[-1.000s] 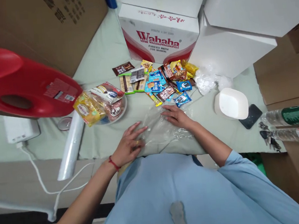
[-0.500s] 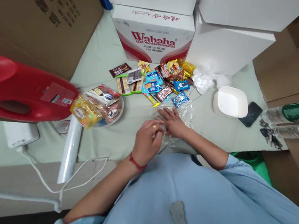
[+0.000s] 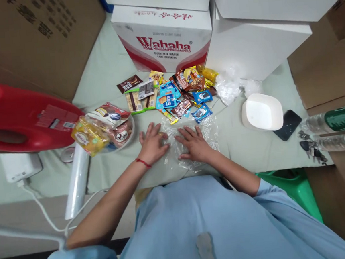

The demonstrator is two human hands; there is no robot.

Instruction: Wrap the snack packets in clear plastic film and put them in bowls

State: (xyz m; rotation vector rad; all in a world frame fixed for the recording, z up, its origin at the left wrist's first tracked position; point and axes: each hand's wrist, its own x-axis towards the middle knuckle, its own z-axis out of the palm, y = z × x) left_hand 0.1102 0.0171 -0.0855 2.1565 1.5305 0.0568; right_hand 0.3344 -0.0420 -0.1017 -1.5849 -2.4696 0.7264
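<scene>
A clear plastic bag lies spread and wrinkled on the green-covered table in front of me. My right hand rests on it with fingers apart, palm down. On the bag's left edge is my left hand, fingers spread and nothing in them, a red cord round the wrist. Just beyond the hands lie several small wrapped snacks in a pile, among them a blue packet, a brown packet and a light-blue packet. Left of my left hand stands a bowl heaped with larger snack packs.
A white container and a black phone sit to the right, with keys and plastic bottles farther out. A Wahaha carton stands behind. At left are a red jug and a plastic film roll.
My left hand has moved away from the right hand to the left, and its fingers have spread. The right hand stays on the plastic bag. The view has shifted slightly.
</scene>
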